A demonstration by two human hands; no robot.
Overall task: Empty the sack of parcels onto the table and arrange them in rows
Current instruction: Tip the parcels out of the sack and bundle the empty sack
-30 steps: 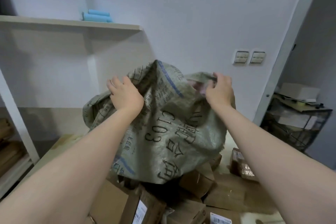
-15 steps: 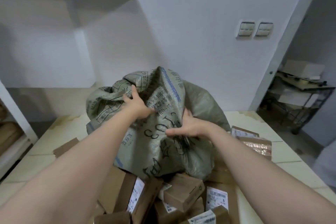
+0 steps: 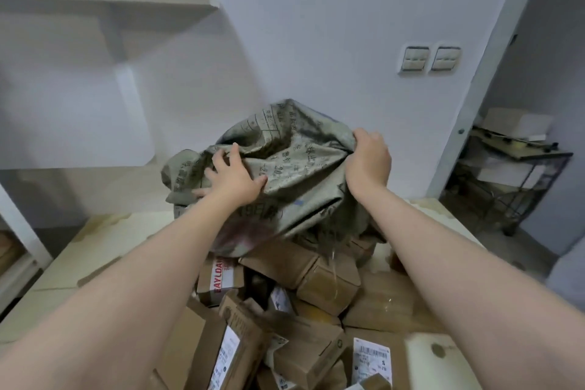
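While the sack [image 3: 294,174] is held up over the heap of parcels [image 3: 316,279] on the bench [image 3: 95,250], its mouth is turned down onto the boxes. A fold at its upper right is gripped by the right hand [image 3: 368,161], whose fingers [image 3: 364,136] are curled over the cloth; the left hand [image 3: 232,177] is laid on the sack's left side, its fingers [image 3: 221,157] spread and fairly straight, pressed against the cloth rather than closed round it. Whether anything is left inside cannot be told, as the interior is hidden. The emptying is judged nearly done, and no rows are yet laid out. With only one firm grip, the cloth may be pulled askew and a last parcel trapped in a corner may be missed. If the sack is jerked upward, boxes perched high on the loose heap may be dislodged and sent over the edge of the bench. The frayed threads [image 3: 332,250] hanging from the sack's mouth may be caught on a box flap, so that the box is dragged along when the sack is lifted away.
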